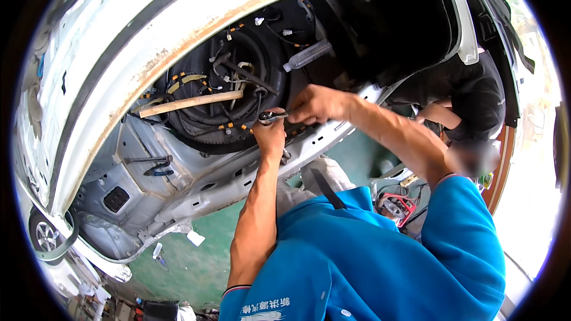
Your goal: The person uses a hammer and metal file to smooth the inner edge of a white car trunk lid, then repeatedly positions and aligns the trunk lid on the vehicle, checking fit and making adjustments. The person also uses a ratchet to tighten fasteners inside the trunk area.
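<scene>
Blue sleeves reach up. Left hand (pixel 270 137) and right hand (pixel 315 104) both wrap tight round the wrench (pixel 272 117) by the car frame (pixel 238 172). Turn slowly, keeping it straight.

The ratchet wrench (pixel 272 117) is a small metal hand tool with a dark, rounded head and a short, shiny handle. It lies roughly level, its head toward the left and its handle running right. The head sits just above the left hand (pixel 270 135), whose fingers close up around it from below. The handle end disappears into the right hand (pixel 315 104), which grips it from the right side. The tool is pressed against the lower rim of the round, black spare-wheel well (pixel 196 125) in the stripped white car body (pixel 148 35), among dark cables with orange bands.
</scene>
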{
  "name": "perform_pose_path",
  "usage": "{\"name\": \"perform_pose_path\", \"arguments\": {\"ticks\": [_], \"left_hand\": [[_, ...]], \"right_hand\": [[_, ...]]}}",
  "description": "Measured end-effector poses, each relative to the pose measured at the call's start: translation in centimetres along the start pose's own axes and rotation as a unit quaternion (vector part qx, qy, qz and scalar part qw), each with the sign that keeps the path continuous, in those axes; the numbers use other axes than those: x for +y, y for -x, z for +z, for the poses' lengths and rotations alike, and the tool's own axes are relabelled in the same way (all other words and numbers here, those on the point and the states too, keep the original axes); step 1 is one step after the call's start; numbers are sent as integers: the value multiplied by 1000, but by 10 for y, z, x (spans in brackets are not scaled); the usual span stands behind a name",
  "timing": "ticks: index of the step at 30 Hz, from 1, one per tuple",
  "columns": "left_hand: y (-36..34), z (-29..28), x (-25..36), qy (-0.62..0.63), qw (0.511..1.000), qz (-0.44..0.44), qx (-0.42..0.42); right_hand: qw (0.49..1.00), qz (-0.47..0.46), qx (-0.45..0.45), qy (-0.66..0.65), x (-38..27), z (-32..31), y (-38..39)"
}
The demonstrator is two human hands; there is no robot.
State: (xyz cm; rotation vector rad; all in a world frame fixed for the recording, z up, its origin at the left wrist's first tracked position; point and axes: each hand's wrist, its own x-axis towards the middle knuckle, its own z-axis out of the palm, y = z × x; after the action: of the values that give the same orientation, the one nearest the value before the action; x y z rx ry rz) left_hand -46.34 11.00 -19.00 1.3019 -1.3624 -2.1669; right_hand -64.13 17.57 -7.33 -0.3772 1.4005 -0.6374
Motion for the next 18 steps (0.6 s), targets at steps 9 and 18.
{"name": "perform_pose_path", "arguments": {"ticks": [9,18], "left_hand": [[-5,-19,2,47,989,-30,-135],[-12,-25,-3,89,980,-117,-135]], "right_hand": [[964,16,241,-112,-9,92,21],[989,-9,144,26,-23,72,26]]}}
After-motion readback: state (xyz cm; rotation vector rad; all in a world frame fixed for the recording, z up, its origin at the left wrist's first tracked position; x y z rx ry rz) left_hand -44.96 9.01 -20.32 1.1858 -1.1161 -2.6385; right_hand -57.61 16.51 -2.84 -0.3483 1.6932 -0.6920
